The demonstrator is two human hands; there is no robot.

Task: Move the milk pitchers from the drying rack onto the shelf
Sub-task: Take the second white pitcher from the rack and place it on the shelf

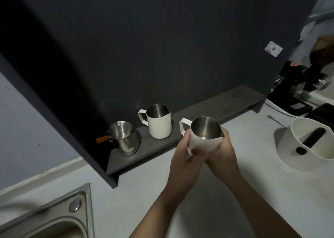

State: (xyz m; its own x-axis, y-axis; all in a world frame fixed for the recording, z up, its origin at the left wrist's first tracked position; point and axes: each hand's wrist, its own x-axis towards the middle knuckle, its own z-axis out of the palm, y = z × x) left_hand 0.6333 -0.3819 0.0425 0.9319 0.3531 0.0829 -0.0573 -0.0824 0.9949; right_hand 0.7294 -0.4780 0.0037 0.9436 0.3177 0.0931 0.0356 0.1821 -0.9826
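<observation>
Fingers of both hands wrapped around white pitcher, clamped on its body; left hand on the handle side, right hand on the spout side. Pitcher upright, steel inside, handle pointing left, held above counter just in front of shelf edge. On the shelf: second white pitcher upright, handle left; further left, steel pitcher with an orange-brown handle, near the shelf's left end. The two stand apart, not touching. White tub on counter at right, dark items inside. Sink at bottom left. Dark machine at far right, blurry.
</observation>
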